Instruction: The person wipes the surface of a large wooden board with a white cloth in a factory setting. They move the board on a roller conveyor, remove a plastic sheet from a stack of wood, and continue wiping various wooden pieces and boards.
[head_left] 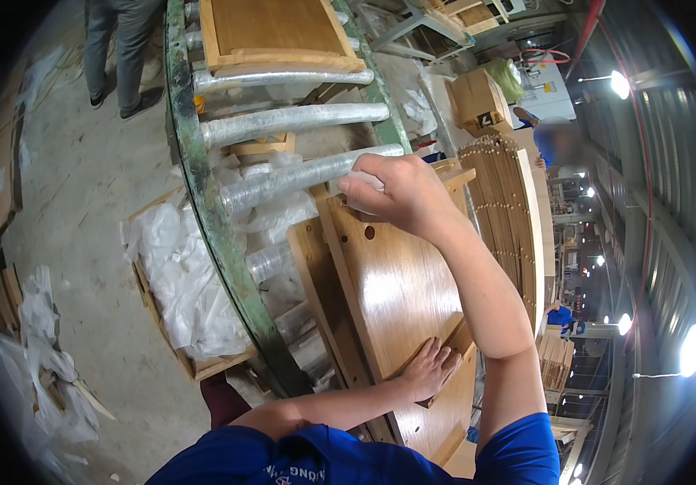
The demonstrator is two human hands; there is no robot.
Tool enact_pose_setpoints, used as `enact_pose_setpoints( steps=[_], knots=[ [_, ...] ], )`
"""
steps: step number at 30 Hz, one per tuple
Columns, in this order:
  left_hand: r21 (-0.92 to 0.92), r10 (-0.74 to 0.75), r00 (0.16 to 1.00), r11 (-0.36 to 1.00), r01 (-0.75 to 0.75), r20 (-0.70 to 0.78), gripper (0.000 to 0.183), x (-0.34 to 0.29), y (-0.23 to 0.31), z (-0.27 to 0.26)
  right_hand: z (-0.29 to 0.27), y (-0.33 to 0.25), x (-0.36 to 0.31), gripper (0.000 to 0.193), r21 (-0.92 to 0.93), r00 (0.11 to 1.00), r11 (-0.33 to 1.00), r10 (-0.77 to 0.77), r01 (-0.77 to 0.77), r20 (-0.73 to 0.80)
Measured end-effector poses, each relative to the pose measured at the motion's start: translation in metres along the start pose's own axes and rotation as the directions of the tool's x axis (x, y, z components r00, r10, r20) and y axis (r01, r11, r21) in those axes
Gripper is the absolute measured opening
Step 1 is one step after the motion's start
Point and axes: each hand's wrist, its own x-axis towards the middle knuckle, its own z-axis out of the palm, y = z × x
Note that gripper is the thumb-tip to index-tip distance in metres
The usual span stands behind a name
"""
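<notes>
Ahead, rollers (pixel 295 121) lie bare — past hands (pixel 400 192) and panel (pixel 396 279) edge.

From my head, the view (a wide fisheye) faces down, close above the roller conveyor (pixel 295 122).

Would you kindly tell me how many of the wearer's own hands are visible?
2: the left hand at the wooden strip on the panel, the right hand at the panel's far end.

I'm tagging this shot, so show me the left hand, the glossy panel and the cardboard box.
Left hand (pixel 429 373): head view, back of the hand.
Glossy panel (pixel 395 279): head view, middle of its face.
Cardboard box (pixel 473 95): head view, brown side.
</notes>
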Motion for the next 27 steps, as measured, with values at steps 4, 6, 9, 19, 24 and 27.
enact_pose_setpoints(
  steps=[4, 6, 9, 19, 24, 27],
  knots=[
    [0.010, -0.005, 0.999, 1.000, 0.005, -0.036, 0.054, -0.003, 0.000, -0.001, -0.001, -0.009, -0.008, 0.020, -0.051, 0.995, 0.994, -0.094, 0.092, -0.043],
    [0.006, -0.003, 0.999, 1.000, 0.003, -0.050, 0.053, -0.003, 0.002, 0.001, 0.000, -0.010, -0.012, 0.020, -0.069, 0.993, 0.992, -0.112, 0.109, -0.047],
    [-0.003, -0.001, 0.997, 1.000, 0.001, -0.076, 0.052, -0.002, 0.002, 0.004, 0.001, -0.012, -0.017, 0.021, -0.093, 0.992, 0.989, -0.123, 0.119, -0.035],
    [-0.042, -0.002, 0.972, 0.999, -0.008, -0.233, 0.043, 0.001, 0.000, 0.016, 0.020, -0.019, -0.042, 0.017, -0.090, 0.993, 0.995, -0.050, 0.040, -0.106],
    [0.004, 0.050, 0.987, 0.999, -0.050, -0.153, 0.049, 0.004, -0.001, 0.019, 0.026, -0.015, -0.050, 0.016, -0.087, 0.989, 0.995, -0.052, 0.040, -0.137],
    [-0.037, 0.028, 0.979, 0.999, -0.036, -0.202, 0.047, 0.005, 0.001, 0.024, 0.026, -0.016, -0.057, 0.016, -0.052, 0.985, 0.998, -0.041, 0.032, -0.169]
  ],
)
